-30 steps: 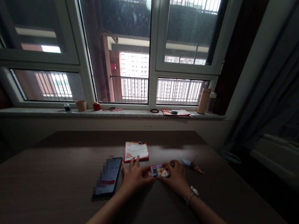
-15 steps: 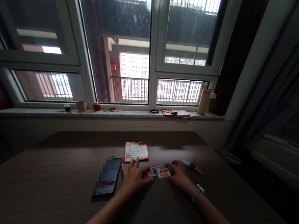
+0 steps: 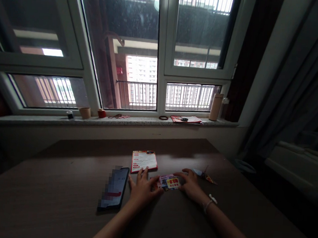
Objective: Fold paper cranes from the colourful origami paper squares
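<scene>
Since the right hand [image 3: 191, 184] has drawn back a little, the printed card's [image 3: 167, 182] price panel shows, and the card seems to lie flat on the table [image 3: 60, 184]. The left hand [image 3: 141, 190] touches its left end, the right curves loosely by its right; whether either grips, I cannot tell. On the windowsill [image 3: 144, 122], the contents of the brown cup [image 3: 85, 113] and tall flask [image 3: 216, 107] are hidden.
</scene>
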A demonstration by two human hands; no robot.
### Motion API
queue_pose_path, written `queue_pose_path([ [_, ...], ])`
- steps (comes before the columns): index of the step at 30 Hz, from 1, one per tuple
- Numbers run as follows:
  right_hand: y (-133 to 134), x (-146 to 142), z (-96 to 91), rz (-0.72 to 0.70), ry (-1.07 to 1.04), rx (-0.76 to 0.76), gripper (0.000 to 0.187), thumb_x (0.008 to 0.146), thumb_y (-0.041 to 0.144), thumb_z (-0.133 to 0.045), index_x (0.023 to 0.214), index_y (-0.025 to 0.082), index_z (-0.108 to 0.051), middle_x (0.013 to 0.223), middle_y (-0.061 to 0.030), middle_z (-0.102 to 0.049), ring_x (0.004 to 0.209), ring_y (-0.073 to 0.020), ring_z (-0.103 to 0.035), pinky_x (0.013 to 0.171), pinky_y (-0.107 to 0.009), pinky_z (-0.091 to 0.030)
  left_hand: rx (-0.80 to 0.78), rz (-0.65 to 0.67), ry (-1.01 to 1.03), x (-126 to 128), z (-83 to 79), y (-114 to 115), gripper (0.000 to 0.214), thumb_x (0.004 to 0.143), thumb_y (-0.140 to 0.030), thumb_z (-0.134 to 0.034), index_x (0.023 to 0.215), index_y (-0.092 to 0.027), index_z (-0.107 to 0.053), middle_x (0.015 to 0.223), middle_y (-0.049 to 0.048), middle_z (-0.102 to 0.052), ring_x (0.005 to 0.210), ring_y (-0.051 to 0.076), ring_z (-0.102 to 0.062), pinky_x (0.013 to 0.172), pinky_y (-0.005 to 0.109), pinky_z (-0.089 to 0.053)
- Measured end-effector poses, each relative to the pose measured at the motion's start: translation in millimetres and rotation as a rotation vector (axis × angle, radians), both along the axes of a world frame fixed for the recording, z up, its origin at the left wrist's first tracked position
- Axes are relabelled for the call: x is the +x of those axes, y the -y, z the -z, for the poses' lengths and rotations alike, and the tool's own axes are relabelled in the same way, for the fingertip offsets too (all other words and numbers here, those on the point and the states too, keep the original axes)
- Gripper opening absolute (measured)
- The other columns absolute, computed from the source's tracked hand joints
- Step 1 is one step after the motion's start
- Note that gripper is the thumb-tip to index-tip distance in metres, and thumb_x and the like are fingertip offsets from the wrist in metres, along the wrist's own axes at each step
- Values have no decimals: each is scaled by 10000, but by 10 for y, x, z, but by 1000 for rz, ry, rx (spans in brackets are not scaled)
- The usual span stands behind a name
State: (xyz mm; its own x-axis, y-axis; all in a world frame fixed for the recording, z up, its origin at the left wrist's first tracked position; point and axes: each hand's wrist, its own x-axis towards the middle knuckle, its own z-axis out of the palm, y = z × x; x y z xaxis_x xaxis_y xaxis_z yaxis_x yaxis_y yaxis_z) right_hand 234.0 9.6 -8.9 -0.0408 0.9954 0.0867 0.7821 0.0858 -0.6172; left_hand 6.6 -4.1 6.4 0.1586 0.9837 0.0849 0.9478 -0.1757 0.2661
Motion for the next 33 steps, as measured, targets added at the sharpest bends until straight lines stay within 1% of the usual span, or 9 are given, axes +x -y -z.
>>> queue_pose_path([
  [3, 0, 5, 18, 8, 10, 48, 547, 637, 82, -632, 1133, 306, -685, 1341, -80, -442, 1290, -292, -372, 1096, -397, -297, 37, 53, 7, 20, 5, 4, 550, 760, -583, -624, 1290, -492, -514, 1579, 8, -237, 1446, 398, -115, 1046, 744, 39],
  [6, -14, 11, 37, 35, 37, 112, 403, 693, 121, -623, 1047, 287, -721, 1302, -83, -485, 1253, -282, -407, 1088, -392, -305, 78, 127, 23, 39, 11, 16, 461, 760, -582, -633, 1213, -526, -570, 1569, -29, -259, 1442, 390, -136, 1043, 742, 75],
  [10, 4, -4, 17, 41, 101, 220, 283, 793, 139, -545, 922, 278, -755, 1226, -81, -544, 1217, -264, -426, 1067, -378, -323, 90, 190, 66, 58, -6, 41, 326, 784, -602, -601, 1075, -479, -681, 1548, -31, -307, 1431, 384, -166, 1046, 733, 107],
  [15, 83, -64, -43, 30, 216, 295, 233, 852, 235, -552, 926, 314, -758, 1260, -67, -535, 1207, -271, -418, 1029, -398, -337, 73, 257, 98, 66, -34, 25, 251, 776, -506, -671, 1018, -453, -706, 1518, -71, -366, 1417, 371, -184, 1054, 736, 103],
  [19, 96, -110, -47, 18, 245, 271, 215, 871, 372, -570, 1017, 366, -727, 1329, -48, -493, 1225, -283, -406, 1039, -443, -315, 39, 341, 79, 57, -34, -5, 288, 797, -490, -655, 1084, -501, -655, 1492, -125, -401, 1419, 366, -183, 1054, 747, 88],
  [23, 68, -143, -41, 2, 272, 258, 238, 889, 372, -551, 1070, 369, -705, 1353, -53, -477, 1237, -289, -398, 1042, -470, -307, -13, 386, 65, 48, -39, 0, 349, 867, -532, -532, 1214, -534, -559, 1431, -112, -491, 1427, 345, -198, 1060, 722, 132],
  [27, 54, -167, -51, -33, 310, 321, 223, 896, 324, -541, 1023, 307, -723, 1307, -72, -516, 1223, -274, -414, 1069, -471, -276, -45, 360, 52, 53, -65, 23, 395, 856, -600, -496, 1243, -535, -535, 1425, -106, -499, 1420, 352, -227, 1076, 707, 128],
  [30, 58, -153, -64, -50, 316, 317, 204, 890, 324, -555, 996, 300, -727, 1280, -70, -536, 1212, -269, -433, 1089, -493, -240, -66, 331, 51, 56, -93, 37, 421, 842, -648, -477, 1249, -549, -521, 1432, -116, -486, 1415, 365, -235, 1073, 709, 129],
  [33, 70, -111, -72, -67, 287, 267, 223, 877, 370, -574, 1039, 312, -718, 1287, -79, -528, 1215, -274, -436, 1063, -465, -290, -92, 326, 49, 50, -115, 42, 433, 836, -673, -461, 1250, -558, -514, 1434, -119, -482, 1419, 373, -224, 1061, 713, 145],
])
